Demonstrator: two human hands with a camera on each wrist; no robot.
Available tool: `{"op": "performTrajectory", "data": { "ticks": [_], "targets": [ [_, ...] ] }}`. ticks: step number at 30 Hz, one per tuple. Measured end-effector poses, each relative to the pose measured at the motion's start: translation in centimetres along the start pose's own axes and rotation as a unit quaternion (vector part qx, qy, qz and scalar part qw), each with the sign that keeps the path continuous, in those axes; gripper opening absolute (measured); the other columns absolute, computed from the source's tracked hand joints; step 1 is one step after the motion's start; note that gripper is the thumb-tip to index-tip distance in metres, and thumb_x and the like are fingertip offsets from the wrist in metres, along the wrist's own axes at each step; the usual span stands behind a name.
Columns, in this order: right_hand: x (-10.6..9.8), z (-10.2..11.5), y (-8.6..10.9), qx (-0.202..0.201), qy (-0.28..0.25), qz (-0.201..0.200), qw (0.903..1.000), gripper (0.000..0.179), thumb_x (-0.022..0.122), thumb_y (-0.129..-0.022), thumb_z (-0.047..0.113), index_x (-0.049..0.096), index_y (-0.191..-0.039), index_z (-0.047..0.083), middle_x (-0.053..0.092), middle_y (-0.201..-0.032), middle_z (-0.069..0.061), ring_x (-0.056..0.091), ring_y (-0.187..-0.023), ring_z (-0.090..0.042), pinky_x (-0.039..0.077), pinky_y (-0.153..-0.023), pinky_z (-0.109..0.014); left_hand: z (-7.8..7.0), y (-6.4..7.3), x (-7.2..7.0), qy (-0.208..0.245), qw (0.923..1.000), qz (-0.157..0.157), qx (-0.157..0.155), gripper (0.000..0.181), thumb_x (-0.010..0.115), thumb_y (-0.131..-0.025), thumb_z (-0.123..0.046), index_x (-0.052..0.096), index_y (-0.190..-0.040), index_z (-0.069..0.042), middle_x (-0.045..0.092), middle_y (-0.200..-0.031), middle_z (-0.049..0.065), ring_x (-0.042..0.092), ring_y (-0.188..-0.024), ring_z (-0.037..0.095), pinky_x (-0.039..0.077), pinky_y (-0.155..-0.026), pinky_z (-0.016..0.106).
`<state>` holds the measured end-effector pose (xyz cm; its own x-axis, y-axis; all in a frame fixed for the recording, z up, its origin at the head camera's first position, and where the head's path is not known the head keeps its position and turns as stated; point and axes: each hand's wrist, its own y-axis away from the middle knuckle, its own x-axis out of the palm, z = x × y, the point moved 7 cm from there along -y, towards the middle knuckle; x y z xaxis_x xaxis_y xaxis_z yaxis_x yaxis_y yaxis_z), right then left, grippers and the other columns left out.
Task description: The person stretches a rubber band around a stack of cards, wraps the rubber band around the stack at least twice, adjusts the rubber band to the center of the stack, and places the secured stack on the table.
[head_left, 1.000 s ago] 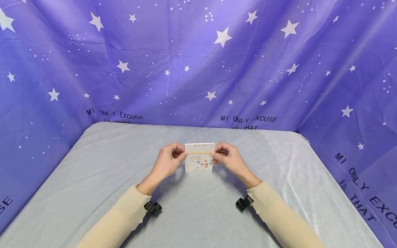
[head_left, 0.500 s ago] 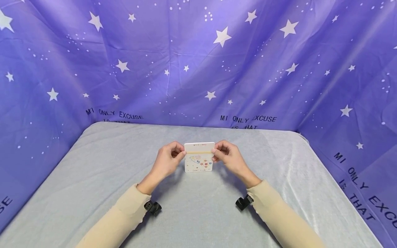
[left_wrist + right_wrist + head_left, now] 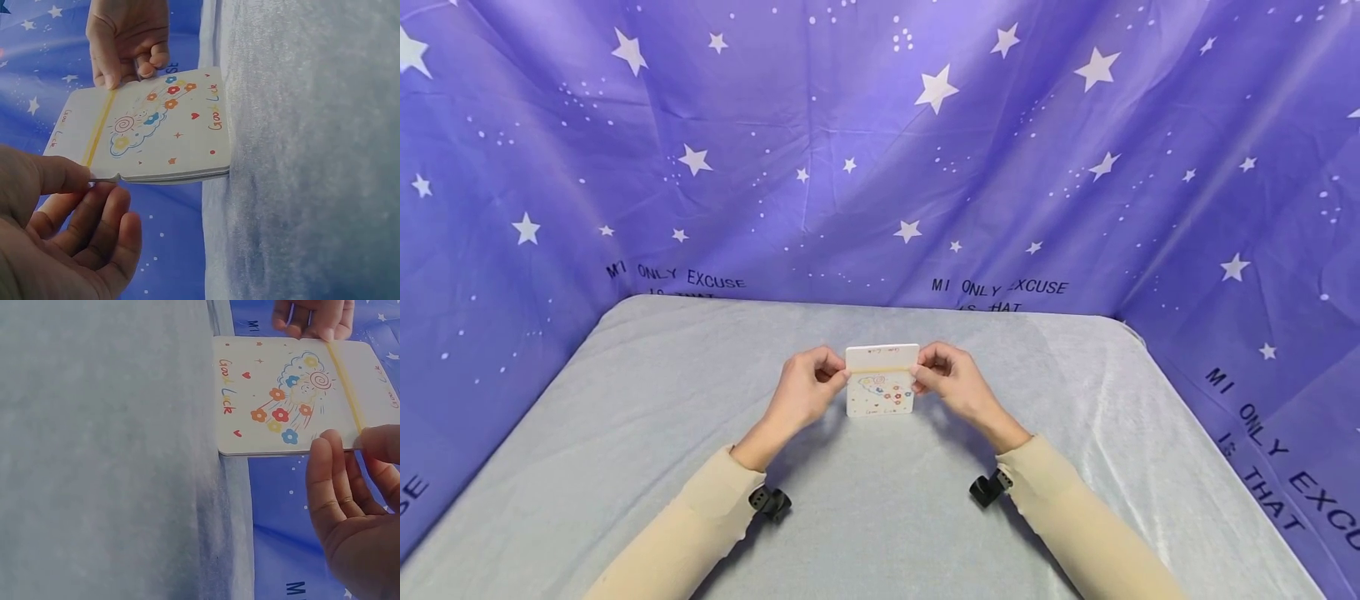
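Observation:
A small white booklet [image 3: 880, 396] with rounded corners stands upright on its lower edge on the cloth-covered table. Its front carries a drawing of a cloud, sun and flowers, with "Good Luck" lettering at both ends. Across its upper part runs a yellow band [image 3: 102, 128], and layered edges show along its side in the left wrist view. My left hand [image 3: 805, 385] pinches the booklet's left edge beside the band, thumb in front. Likewise, my right hand [image 3: 957, 385] pinches the right edge at the same height. The booklet's back is hidden.
A pale grey cloth [image 3: 880, 517] covers the table. Behind and around it hangs a purple-blue curtain [image 3: 760, 108] with white stars and black lettering. Black wrist cameras [image 3: 770, 502] sit at both beige sleeves [image 3: 688, 525].

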<state>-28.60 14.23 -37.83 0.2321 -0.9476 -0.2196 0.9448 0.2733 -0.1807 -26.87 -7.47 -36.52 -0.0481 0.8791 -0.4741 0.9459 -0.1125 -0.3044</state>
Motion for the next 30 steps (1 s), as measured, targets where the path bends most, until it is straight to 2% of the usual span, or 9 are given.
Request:
{"op": "performTrajectory", "data": {
  "ticks": [5, 8, 13, 17, 23, 30],
  "targets": [
    [0.2, -0.6, 0.0, 0.022, 0.033, 0.030, 0.9988, 0.007, 0.059, -0.089, -0.003, 0.057, -0.094, -0.007, 0.063, -0.093, -0.024, 0.064, -0.074, -0.033, 0.057, -0.069, -0.043, 0.5, 0.1, 0.2, -0.015, 0.9997, 0.019, -0.008, 0.005, 0.069, -0.085, -0.005, 0.067, -0.080, -0.007, 0.066, -0.075, 0.000, 0.060, -0.067, 0.012, 0.051, -0.064, 0.028],
    [0.3, -0.7, -0.1, 0.027, 0.035, 0.049, 0.9978, 0.007, 0.058, -0.090, -0.004, 0.056, -0.095, -0.009, 0.063, -0.095, -0.026, 0.063, -0.078, -0.041, 0.056, -0.071, -0.048, 0.5, 0.1, 0.1, -0.018, 0.9995, 0.024, -0.012, 0.004, 0.069, -0.085, -0.007, 0.068, -0.081, -0.007, 0.066, -0.075, 0.000, 0.060, -0.067, 0.012, 0.051, -0.064, 0.029],
    [0.5, 1.2, 0.3, 0.018, 0.034, 0.057, 0.9976, 0.010, 0.058, -0.088, -0.006, 0.056, -0.095, -0.012, 0.062, -0.093, -0.030, 0.060, -0.080, -0.050, 0.052, -0.072, -0.057, 0.3, 0.0, -0.1, -0.007, 0.9998, 0.021, -0.003, 0.004, 0.069, -0.086, -0.010, 0.067, -0.086, -0.008, 0.065, -0.076, -0.001, 0.059, -0.069, 0.013, 0.051, -0.067, 0.030],
    [0.8, 2.7, 0.7, 0.000, 0.049, 0.054, 0.9973, 0.011, 0.057, -0.090, -0.003, 0.057, -0.098, -0.011, 0.061, -0.092, -0.030, 0.059, -0.078, -0.049, 0.053, -0.071, -0.054, 0.0, -0.1, -0.2, 0.003, 0.9999, 0.007, 0.012, 0.004, 0.068, -0.087, -0.009, 0.065, -0.085, -0.007, 0.064, -0.074, 0.000, 0.059, -0.068, 0.015, 0.051, -0.066, 0.031],
    [0.6, 2.8, 0.9, -0.005, 0.073, 0.048, 0.9962, 0.009, 0.056, -0.092, -0.002, 0.058, -0.096, -0.010, 0.063, -0.093, -0.027, 0.061, -0.076, -0.042, 0.056, -0.069, -0.046, -0.1, 0.1, 0.3, -0.016, 0.9996, 0.011, 0.020, 0.008, 0.069, -0.085, -0.004, 0.065, -0.080, -0.007, 0.064, -0.072, 0.000, 0.059, -0.067, 0.014, 0.052, -0.066, 0.029],
    [0.6, 2.7, 1.0, 0.010, 0.083, 0.053, 0.9951, 0.007, 0.058, -0.090, -0.004, 0.059, -0.094, -0.010, 0.064, -0.092, -0.027, 0.062, -0.077, -0.044, 0.053, -0.072, -0.055, 0.1, 0.2, 0.4, -0.049, 0.9984, 0.022, 0.019, 0.012, 0.071, -0.083, -0.004, 0.065, -0.074, -0.010, 0.064, -0.069, -0.002, 0.058, -0.063, 0.012, 0.050, -0.062, 0.030]
  ]
}}
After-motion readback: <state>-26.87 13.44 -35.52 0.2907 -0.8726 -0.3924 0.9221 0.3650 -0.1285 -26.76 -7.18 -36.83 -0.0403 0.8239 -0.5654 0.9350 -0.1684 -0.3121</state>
